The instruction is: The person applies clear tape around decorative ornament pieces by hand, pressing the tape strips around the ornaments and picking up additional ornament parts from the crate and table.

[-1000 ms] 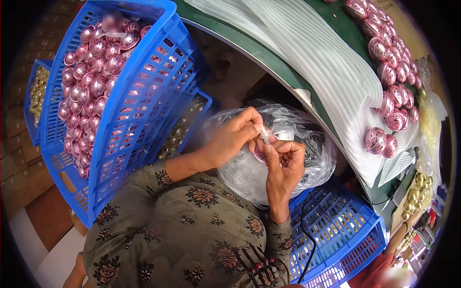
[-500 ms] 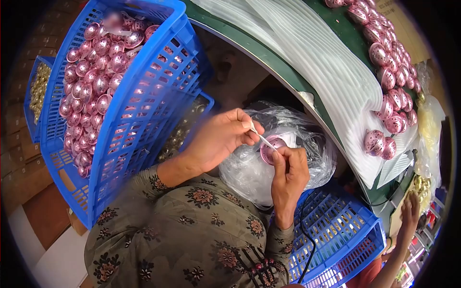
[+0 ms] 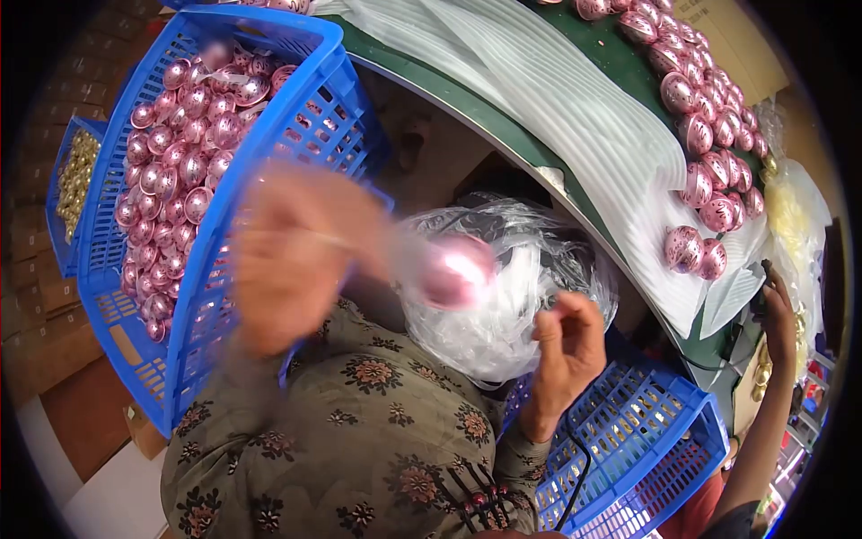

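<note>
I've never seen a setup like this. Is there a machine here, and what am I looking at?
There's no robot: these are a person's own bare hands, seen by one camera worn on the head and looking forward and down. The left hand is blurred; a shiny pink ball is beside it, but the blur hides how it's held. The right hand is half curled near a clear plastic bag; I can't make out anything in it. On the green table lie a white sheet and patterned pink balls. More pink balls fill the blue basket at left. The arm at the far right is another person's.
</note>
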Available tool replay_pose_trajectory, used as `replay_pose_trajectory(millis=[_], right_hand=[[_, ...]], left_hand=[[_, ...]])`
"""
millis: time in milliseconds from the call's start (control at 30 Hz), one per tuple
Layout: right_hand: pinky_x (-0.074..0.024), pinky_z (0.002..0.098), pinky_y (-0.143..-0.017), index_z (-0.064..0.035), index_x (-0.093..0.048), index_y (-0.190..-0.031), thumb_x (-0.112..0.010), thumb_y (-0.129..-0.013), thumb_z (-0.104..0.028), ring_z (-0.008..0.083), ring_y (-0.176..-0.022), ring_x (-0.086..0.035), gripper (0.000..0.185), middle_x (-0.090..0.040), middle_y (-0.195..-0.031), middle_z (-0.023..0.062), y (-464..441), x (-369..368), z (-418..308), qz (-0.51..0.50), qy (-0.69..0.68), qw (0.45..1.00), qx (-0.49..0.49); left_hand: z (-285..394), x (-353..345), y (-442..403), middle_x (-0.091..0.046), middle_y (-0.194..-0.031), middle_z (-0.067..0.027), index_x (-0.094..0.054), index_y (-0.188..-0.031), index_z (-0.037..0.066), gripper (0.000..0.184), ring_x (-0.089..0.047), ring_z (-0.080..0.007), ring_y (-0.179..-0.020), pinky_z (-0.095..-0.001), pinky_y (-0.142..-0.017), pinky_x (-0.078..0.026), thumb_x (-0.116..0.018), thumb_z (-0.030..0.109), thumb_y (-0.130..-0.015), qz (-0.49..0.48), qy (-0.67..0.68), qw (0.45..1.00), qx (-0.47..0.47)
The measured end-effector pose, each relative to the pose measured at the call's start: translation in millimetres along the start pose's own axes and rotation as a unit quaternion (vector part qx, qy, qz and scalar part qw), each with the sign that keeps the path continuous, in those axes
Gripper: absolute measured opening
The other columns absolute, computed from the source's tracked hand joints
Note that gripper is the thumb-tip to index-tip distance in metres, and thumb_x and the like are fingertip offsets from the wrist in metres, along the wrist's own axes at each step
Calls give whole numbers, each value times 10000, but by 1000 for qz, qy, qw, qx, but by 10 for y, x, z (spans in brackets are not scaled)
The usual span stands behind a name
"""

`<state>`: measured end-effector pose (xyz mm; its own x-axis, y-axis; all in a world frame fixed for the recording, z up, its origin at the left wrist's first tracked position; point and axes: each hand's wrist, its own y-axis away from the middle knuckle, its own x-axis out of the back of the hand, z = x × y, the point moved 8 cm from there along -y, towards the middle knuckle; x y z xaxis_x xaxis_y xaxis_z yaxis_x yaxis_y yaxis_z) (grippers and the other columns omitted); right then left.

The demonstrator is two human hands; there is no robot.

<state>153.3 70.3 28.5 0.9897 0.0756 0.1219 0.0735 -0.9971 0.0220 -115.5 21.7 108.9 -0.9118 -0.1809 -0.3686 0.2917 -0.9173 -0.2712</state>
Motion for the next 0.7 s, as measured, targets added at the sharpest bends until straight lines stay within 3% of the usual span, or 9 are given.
replay_pose_trajectory(millis=[133, 233, 300, 333, 367, 433, 467, 567, 700], right_hand=[[-417, 207, -624, 1, -638, -923, -627, -814, 42, 60, -673, -509, 117, -576, -823, 11, -171, 203, 95, 14, 148, 989, 27], [-433, 251, -614, -22, -661, -912, -630, -804, 38, 119, -656, -540, 127, -596, -823, 59, -206, 18, 26, -42, 217, 970, 96], [-450, 309, -594, -73, -690, -922, -641, -778, 35, 205, -653, -567, 187, -577, -803, 95, -210, -177, 48, -85, 240, 950, 179], [-454, 316, -591, -85, -693, -926, -643, -772, 35, 213, -657, -570, 201, -567, -793, 88, -225, -270, 86, -96, 265, 942, 184], [-457, 324, -588, -96, -695, -931, -646, -766, 36, 221, -660, -573, 216, -558, -784, 82, -232, -369, 112, -107, 290, 932, 188], [-463, 337, -577, -124, -697, -925, -659, -751, 26, 237, -653, -573, 233, -523, -760, 63, -273, -525, 144, -109, 346, 909, 204], [-462, 331, -574, -121, -695, -922, -661, -752, 24, 233, -651, -575, 225, -527, -760, 63, -309, -560, 174, -103, 348, 910, 201], [-462, 315, -570, -105, -687, -906, -663, -757, 22, 223, -652, -584, 197, -550, -766, 65, -376, -557, 238, -92, 317, 925, 190], [-469, 302, -583, -59, -676, -874, -652, -766, 36, 225, -673, -600, 147, -612, -799, 75, -371, -356, 140, -84, 207, 968, 111]], left_hand=[[1317, 850, 173, -586, -1045, -149, -556, -1043, 7, 170, -553, -226, -923, -321, -793, -479, -549, 55, -880, 180, -143, 908, -350], [1438, 660, 172, -586, -1009, -114, -575, -971, 5, 116, -545, -212, -919, -321, -824, -460, -598, 35, -861, 346, -569, 646, -373], [1026, 541, 142, -589, -1021, -104, -576, -988, 9, 179, -543, -205, -963, -333, -873, -437, -644, 5, -823, 302, -701, 584, -278], [691, 433, 126, -588, -1009, -81, -583, -995, 27, 226, -543, -192, -934, -345, -860, -423, -672, -11, -791, 198, -608, 713, -287], [254, 269, 152, -574, -904, -65, -623, -937, 38, 179, -521, -194, -879, -334, -779, -443, -681, 9, -770, 129, -538, 813, -182], [-449, -377, 250, -551, -888, -65, -659, -874, 78, 148, -509, -240, -840, -326, -726, -416, -708, 69, -735, -178, -546, 809, -125], [-718, -523, 330, -540, -877, -72, -672, -927, 83, 171, -493, -248, -822, -333, -721, -412, -694, 101, -758, -208, -492, 838, -111], [-1315, -483, 393, -525, -849, -79, -678, -956, 72, 163, -485, -252, -830, -345, -733, -407, -653, 129, -805, -205, -554, 807, -24], [-1292, -291, 195, -527, -866, -74, -668, -975, 34, 188, -490, -239, -863, -339, -777, -408, -568, 176, -903, -177, -506, 842, 64]])
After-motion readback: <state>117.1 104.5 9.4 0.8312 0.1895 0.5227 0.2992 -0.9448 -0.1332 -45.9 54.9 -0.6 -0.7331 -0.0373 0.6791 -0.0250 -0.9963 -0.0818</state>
